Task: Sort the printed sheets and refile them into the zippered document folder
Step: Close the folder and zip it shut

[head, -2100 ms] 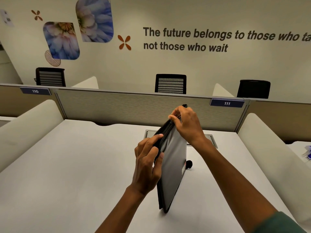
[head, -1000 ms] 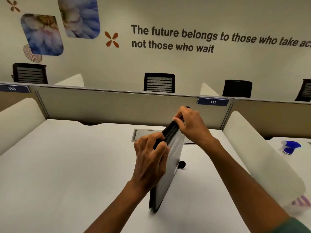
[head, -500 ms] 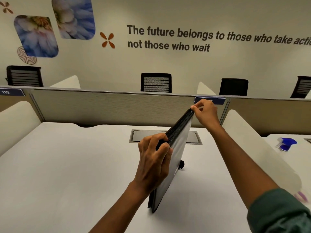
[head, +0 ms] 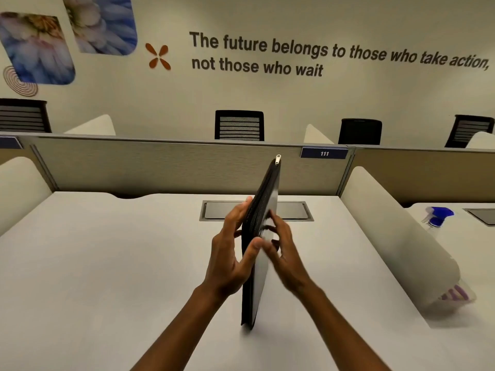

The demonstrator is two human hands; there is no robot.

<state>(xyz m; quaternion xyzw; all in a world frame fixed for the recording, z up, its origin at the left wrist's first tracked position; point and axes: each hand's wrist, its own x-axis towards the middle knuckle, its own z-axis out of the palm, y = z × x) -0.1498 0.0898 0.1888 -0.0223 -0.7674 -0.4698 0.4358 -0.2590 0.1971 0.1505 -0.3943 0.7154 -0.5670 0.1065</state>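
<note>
Both hands, left hand and right hand, clasped the black zippered folder upright on the white desk, zipper pull topmost.

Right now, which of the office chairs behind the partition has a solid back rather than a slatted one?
The third chair from the left, just right of the 111 plate. Its back is plain solid black; the others show horizontal slats.

Both our bare forearms reach forward and converge; our left hand is upright, fingers spread and raised, thumb crossing toward the right; our right hand, slightly blurred, faces it with palm inward and fingers loosely curled, fingertips nearly meeting the left thumb.
</note>
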